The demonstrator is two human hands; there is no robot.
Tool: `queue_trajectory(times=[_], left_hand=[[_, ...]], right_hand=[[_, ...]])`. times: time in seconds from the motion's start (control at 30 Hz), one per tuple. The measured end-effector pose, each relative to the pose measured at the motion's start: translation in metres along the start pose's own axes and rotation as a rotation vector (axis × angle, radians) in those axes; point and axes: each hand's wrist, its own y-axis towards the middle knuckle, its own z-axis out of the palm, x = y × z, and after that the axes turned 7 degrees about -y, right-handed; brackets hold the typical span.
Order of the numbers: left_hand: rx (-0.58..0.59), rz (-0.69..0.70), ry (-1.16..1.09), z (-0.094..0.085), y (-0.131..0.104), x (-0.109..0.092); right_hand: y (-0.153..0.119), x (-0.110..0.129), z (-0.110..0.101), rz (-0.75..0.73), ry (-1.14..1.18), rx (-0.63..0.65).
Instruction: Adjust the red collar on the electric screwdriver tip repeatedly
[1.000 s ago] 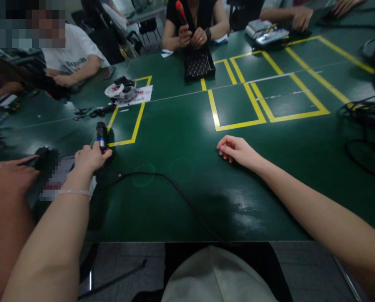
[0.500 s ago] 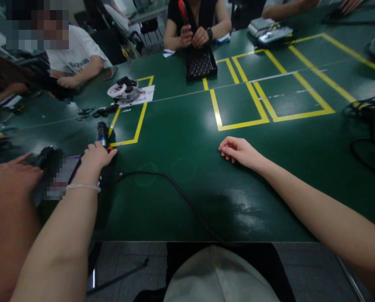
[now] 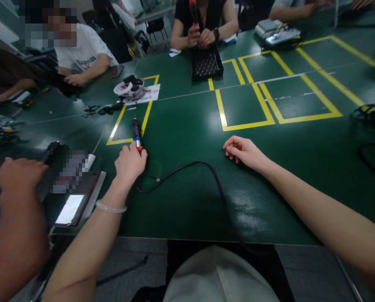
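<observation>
Nearest, a black cord (image 3: 217,180) runs over the green bench (image 3: 181,209) from its near edge toward the left hand (image 3: 130,161), whose fingers are wrapped around the electric screwdriver (image 3: 137,132), its tip pointing away, beside the yellow tape outline (image 3: 148,115). The right hand (image 3: 242,151) rests empty on the bench, fingers loosely curled. Beyond the screwdriver sits a roll of tape (image 3: 129,89) on white paper (image 3: 152,93); farther off, a black tray (image 3: 207,67) lies before a seated person (image 3: 203,27).

A green table (image 3: 181,218) carries a black tray (image 3: 207,75).
</observation>
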Motion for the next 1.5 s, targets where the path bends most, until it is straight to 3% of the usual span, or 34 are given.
queue_trajectory(times=[0.13,0.3,0.43,0.57,0.7,0.8,0.87,1.03,1.13,1.33,1.5], left_hand=[[0.004,0.149,-0.061,-0.014,-0.037,-0.051],[-0.001,0.314,-0.117,-0.025,-0.068,-0.111],[-0.009,0.427,-0.177,-0.027,-0.081,-0.149],[0.011,0.499,-0.231,-0.028,-0.086,-0.173],[0.035,0.523,-0.267,-0.030,-0.087,-0.179],[0.060,0.540,-0.290,-0.029,-0.086,-0.174],[0.082,0.558,-0.309,-0.028,-0.085,-0.169],[0.111,0.581,-0.346,-0.023,-0.083,-0.160],[0.102,0.587,-0.361,-0.021,-0.083,-0.159],[0.090,0.593,-0.368,-0.019,-0.083,-0.160],[0.095,0.594,-0.373,-0.016,-0.082,-0.159]], right_hand=[[-0.001,0.001,0.000,-0.034,-0.062,-0.047],[-0.008,0.008,0.003,-0.209,-0.318,-0.095],[-0.014,0.013,0.010,-0.332,-0.422,0.004],[-0.015,0.014,0.012,-0.456,-0.492,0.098],[-0.014,0.014,0.008,-0.517,-0.524,0.117],[-0.013,0.015,0.007,-0.472,-0.477,0.127],[-0.012,0.016,0.008,-0.367,-0.373,0.133],[-0.011,0.016,0.012,0.063,0.103,0.246],[-0.011,0.016,0.012,0.196,0.274,0.258],[-0.011,0.017,0.012,0.253,0.358,0.267],[-0.012,0.015,0.011,0.162,0.397,0.299]])
